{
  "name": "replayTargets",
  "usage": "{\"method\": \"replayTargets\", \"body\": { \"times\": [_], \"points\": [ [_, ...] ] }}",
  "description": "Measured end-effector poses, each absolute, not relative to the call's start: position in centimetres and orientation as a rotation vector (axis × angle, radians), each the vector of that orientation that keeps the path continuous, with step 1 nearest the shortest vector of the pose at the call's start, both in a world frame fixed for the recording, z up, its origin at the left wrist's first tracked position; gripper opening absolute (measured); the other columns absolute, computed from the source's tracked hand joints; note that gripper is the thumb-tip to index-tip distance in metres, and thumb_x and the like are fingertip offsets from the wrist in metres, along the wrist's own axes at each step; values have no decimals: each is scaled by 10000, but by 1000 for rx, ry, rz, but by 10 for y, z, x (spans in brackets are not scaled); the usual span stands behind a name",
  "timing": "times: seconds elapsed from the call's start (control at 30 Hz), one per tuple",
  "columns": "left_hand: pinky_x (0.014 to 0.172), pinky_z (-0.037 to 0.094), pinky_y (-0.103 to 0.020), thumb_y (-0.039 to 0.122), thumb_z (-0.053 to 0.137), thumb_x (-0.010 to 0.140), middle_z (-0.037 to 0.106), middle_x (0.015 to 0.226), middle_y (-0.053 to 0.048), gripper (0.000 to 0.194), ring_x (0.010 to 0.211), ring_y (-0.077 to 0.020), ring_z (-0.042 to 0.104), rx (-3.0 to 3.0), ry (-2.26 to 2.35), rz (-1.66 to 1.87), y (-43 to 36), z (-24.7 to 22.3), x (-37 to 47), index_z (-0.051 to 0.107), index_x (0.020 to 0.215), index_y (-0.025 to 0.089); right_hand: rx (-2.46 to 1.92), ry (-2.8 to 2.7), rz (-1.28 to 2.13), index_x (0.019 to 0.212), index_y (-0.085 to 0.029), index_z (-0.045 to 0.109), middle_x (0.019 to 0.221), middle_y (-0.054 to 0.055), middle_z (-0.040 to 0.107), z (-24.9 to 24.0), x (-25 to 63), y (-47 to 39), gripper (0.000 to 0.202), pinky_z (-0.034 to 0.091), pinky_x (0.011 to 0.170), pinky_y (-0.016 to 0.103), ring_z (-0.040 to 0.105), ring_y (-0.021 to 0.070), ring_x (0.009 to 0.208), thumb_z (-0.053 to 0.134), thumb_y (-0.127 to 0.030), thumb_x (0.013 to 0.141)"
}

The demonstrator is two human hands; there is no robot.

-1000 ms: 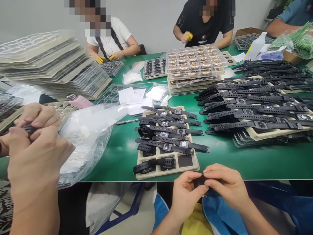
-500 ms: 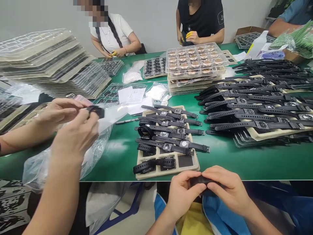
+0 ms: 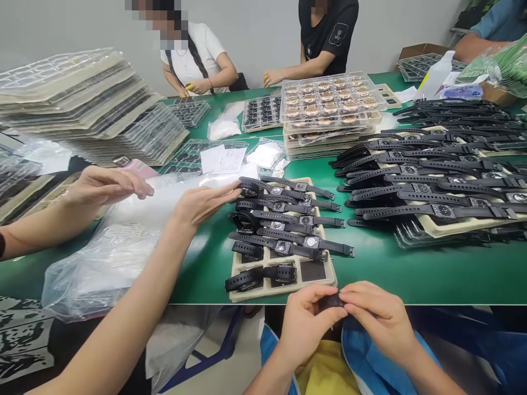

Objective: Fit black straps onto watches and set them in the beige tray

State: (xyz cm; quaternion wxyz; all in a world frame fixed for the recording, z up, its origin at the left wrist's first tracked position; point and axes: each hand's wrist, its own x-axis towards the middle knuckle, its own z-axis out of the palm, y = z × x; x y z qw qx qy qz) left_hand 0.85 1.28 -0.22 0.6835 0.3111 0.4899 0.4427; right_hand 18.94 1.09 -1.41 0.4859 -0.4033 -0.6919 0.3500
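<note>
At the table's near edge, my left hand [image 3: 307, 323] and my right hand [image 3: 381, 318] pinch a black watch [image 3: 329, 300] between thumbs and fingertips, mostly hidden by the fingers. Its strap ends meet where my fingertips come together. Just beyond lies a beige tray [image 3: 288, 292] with several black watches; some are strapped into loops, others lie flat with backs up. One compartment in its near right corner shows a bare dark pad [image 3: 313, 270].
A co-worker's hand [image 3: 201, 204] touches the tray's far left side, beside a clear plastic bag [image 3: 94, 274]. Stacked trays [image 3: 107, 109] lean at left. Many watches [image 3: 442, 210] lie piled at right; trays of round gold-coloured parts [image 3: 327, 96] stand behind. Other people sit across the table.
The co-worker on the left has brought a looped watch over to the tray's far left corner. Across the table, a person's arm has stretched out leftward. My hands have barely moved.
</note>
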Motion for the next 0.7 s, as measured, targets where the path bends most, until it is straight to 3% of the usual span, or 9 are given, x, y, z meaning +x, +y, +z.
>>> {"method": "replayTargets", "body": {
  "times": [0.17,0.27,0.33,0.43,0.7],
  "points": [
    [659,602,-232,384,942,675,815,924,-77,389,767,-177,733,744,1049,1025,11,-1,8,802,970,173,-1005,-1760,950,1422,-323,644,1255,59,756,-10,193,11,466,596,959,299,723,210,1104,685,-226,968],
    [870,617,-290,438,761,890,807,1141,-107,341,1014,-229,757,986,1015,968,9,1,-2,790,1138,206,-1049,-1679,1021,1275,-348,734,1167,30,777,-8,196,15,381,596,929,258,738,188,1044,735,-197,925],
    [930,603,-306,385,620,996,801,1181,-99,299,1061,-228,754,1245,1021,883,9,1,-9,777,1196,228,-1068,-1613,1075,1122,-345,789,1057,10,798,-6,198,17,282,600,878,228,754,170,960,741,-164,911],
    [915,608,-324,313,589,1009,818,1102,-81,265,993,-222,767,1657,1042,833,18,3,-16,777,1181,239,-1056,-1546,1145,1040,-324,808,996,10,809,-3,200,18,251,602,845,221,762,169,902,761,-139,877],
    [900,592,-354,316,652,977,781,1025,-82,144,1008,-237,719,2410,921,735,74,26,-21,768,952,234,-1062,-1572,1184,918,-272,813,930,38,811,-1,196,15,195,617,804,241,773,194,857,777,-111,815]
  ]
}}
